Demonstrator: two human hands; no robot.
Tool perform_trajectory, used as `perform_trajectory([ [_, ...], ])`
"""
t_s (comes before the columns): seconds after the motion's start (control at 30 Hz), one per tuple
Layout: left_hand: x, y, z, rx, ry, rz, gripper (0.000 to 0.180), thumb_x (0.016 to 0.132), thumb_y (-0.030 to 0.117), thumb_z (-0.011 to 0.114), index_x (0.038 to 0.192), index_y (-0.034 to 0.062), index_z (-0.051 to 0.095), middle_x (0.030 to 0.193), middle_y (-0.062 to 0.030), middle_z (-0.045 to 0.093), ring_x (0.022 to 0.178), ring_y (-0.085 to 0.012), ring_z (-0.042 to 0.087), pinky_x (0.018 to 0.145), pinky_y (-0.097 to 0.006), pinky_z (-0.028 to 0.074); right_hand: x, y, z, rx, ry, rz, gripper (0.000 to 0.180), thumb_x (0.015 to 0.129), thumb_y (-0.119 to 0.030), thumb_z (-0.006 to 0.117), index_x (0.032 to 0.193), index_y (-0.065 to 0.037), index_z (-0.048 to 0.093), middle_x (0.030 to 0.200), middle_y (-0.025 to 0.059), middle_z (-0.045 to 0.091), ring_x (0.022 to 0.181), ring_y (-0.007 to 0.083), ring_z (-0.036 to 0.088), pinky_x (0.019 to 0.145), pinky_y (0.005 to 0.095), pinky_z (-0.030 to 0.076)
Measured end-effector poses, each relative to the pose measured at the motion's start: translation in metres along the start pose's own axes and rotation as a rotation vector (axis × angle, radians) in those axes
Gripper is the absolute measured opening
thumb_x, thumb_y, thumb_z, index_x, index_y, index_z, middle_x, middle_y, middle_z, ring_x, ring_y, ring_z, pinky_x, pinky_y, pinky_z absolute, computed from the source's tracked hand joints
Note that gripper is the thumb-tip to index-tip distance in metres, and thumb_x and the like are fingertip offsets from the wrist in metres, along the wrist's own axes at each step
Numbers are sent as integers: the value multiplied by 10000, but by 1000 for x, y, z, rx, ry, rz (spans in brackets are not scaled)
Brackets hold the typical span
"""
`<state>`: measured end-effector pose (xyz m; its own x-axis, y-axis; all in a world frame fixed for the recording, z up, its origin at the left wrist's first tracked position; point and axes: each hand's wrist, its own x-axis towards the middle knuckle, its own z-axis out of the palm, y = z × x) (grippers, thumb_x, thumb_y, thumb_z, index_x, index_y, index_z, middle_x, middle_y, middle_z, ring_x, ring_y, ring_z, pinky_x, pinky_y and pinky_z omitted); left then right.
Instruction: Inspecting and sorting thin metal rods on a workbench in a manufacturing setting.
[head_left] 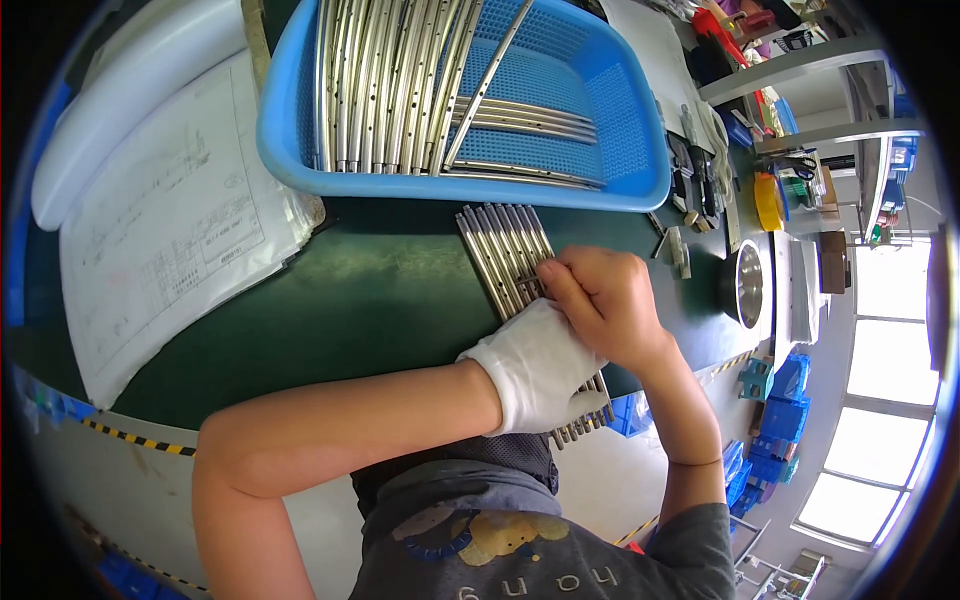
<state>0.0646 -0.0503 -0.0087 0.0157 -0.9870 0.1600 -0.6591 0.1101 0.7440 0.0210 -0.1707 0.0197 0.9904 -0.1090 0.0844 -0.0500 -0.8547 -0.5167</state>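
A row of several slim curved metal rods (497,250) lies side by side on the dark green table (360,310), running from the basket toward my body. My left hand (540,368), in a white glove, rests flat on the near part of the rods and presses them down. My right hand (600,300) is bare and sits just beyond the glove, its fingertips pinched on the rods near the middle of the row. The near ends of the rods stick out past the table edge below the glove.
A blue plastic basket (630,150) holding several more curved metal rods stands at the back of the table. Large printed drawing sheets (170,230) lie on the left. Small metal parts and tools (690,190) and a round metal bowl (748,285) sit to the right.
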Motion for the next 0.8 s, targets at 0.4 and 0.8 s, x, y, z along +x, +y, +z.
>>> perform_trajectory([
  [0.4,-3,-5,22,34,103,-5,426,852,428,516,1057,65,604,1023,-136,615,997,-313,554,884,-418,419,0,-9,-2,-155,95,-362,248,699,-75,670,569,-75,459,530,77,459,436,300,438,421,379,339],
  [0.8,-4,-8,-2,200,210,223,244,803,279,589,874,49,621,843,-128,614,808,-309,598,729,-403,475,1,-2,-2,330,-58,215,338,910,-199,536,643,9,532,539,45,489,491,107,425,469,307,353],
])
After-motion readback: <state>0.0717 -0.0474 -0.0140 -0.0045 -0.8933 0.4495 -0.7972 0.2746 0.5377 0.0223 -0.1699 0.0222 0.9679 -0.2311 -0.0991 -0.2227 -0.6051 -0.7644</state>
